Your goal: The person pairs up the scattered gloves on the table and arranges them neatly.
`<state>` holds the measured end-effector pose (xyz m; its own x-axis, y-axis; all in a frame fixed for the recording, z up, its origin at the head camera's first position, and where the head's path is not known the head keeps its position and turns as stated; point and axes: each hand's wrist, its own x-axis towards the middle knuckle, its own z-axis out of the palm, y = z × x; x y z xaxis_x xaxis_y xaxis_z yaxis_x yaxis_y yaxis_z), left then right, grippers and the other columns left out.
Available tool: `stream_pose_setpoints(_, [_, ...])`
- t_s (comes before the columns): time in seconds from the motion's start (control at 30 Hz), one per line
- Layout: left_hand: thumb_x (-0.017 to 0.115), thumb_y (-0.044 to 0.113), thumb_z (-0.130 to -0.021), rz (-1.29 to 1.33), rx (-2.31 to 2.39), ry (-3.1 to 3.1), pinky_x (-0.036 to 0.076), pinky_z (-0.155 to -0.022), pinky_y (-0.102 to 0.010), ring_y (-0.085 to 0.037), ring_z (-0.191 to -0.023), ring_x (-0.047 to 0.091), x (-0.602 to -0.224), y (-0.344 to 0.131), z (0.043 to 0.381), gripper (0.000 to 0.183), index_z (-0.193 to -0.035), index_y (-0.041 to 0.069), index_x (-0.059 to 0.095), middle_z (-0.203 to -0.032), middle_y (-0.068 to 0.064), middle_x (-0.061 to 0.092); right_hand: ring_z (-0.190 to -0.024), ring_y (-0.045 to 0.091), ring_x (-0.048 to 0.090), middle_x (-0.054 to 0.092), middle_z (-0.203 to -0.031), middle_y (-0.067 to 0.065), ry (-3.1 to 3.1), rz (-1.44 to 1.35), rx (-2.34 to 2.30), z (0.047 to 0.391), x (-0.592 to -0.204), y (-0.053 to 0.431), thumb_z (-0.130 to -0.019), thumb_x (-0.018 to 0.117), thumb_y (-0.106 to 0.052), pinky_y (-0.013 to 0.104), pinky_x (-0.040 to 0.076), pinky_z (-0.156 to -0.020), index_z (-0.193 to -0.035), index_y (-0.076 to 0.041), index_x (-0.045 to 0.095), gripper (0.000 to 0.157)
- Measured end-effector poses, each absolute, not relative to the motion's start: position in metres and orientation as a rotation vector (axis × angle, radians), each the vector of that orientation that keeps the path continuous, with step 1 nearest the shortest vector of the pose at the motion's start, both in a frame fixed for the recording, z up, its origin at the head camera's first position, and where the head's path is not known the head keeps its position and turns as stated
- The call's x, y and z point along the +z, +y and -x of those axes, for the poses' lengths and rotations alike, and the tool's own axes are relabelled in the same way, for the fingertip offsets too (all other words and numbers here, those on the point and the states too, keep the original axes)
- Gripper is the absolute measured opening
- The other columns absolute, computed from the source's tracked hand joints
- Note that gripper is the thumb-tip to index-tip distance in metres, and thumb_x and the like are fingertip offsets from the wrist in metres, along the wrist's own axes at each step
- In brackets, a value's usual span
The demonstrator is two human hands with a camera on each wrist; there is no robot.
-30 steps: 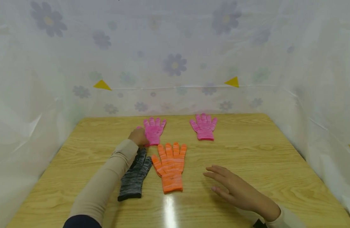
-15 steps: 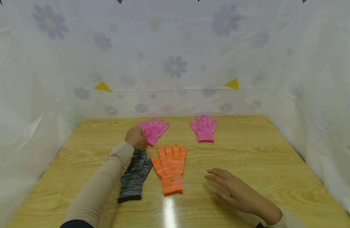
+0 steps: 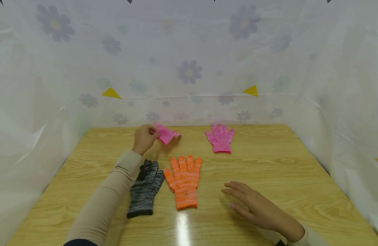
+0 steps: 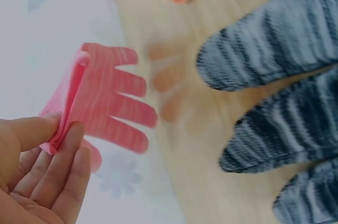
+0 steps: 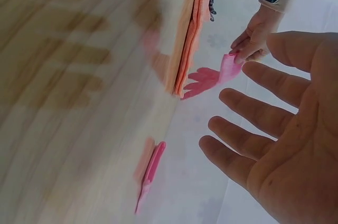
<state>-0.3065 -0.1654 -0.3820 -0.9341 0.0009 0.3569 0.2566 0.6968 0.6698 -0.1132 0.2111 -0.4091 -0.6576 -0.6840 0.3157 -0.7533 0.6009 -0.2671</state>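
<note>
At the back left of the table, my left hand (image 3: 145,138) pinches a pink knit glove (image 3: 165,134) by its cuff. In the left wrist view the thumb and fingertips hold the cuff edge of that glove (image 4: 113,86), whose fingers dangle above the table. My right hand (image 3: 253,206) hovers over the front right of the table, its fingers spread and holding nothing. A black-and-grey glove (image 3: 146,191) lies below my left wrist. Beside it an orange glove (image 3: 186,188) lies flat, nearest to my right hand.
A second pink glove (image 3: 221,140) lies flat near the back edge of the wooden table (image 3: 269,153). White flowered sheeting (image 3: 189,41) encloses the back and both sides, with yellow triangles (image 3: 111,93) on it.
My left hand has lifted the left pink glove off the table by its cuff, moving slightly up and back. The glove's fingers now hang down. My right hand has barely moved.
</note>
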Motion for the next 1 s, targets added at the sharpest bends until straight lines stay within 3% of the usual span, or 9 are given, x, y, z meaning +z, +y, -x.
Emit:
stream_pose_setpoints(0.7, [0.072, 0.011, -0.085, 0.4, -1.299, -2.5, 0.057, -0.074, -0.039, -0.03, -0.084, 0.069, -0.355, -0.138, 0.287, 0.021, -0.099, -0.004, 0.07, -0.094, -0.02, 0.07, -0.123, 0.024, 0.05, 0.051, -0.137, 0.007, -2.627, -1.13, 0.536, 0.119, -0.405, 0.221, -0.089, 0.067, -0.016, 0.043, 0.05, -0.091, -0.134, -0.013, 0.055, 0.046])
stream_pose_setpoints(1.0, [0.073, 0.012, -0.085, 0.552, -1.388, -2.471, 0.057, -0.073, -0.032, -0.025, -0.082, 0.069, -0.348, -0.108, 0.267, 0.017, -0.095, -0.002, 0.071, -0.093, -0.016, 0.07, -0.126, 0.026, 0.048, 0.05, -0.139, 0.006, -2.678, -1.027, 0.556, 0.118, -0.399, 0.231, -0.091, 0.066, -0.016, 0.048, 0.048, -0.091, -0.136, -0.013, 0.054, 0.046])
